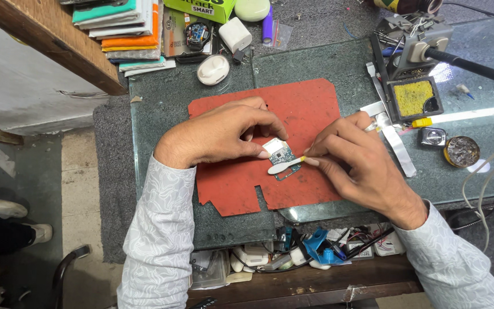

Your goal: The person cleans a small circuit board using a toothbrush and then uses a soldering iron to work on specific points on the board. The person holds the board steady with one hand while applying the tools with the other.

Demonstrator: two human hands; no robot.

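Red mat on the glass bench carries a small circuit board, pinned at its near edge by the closed fingertips of the left hand. Right hand pinches the yellow end of a white brush whose head lies across the board. Thin, light and stiff, the board looks fragile; best gripped by its bare edges, I'd judge.

Bright even light, sharp, glare upper right
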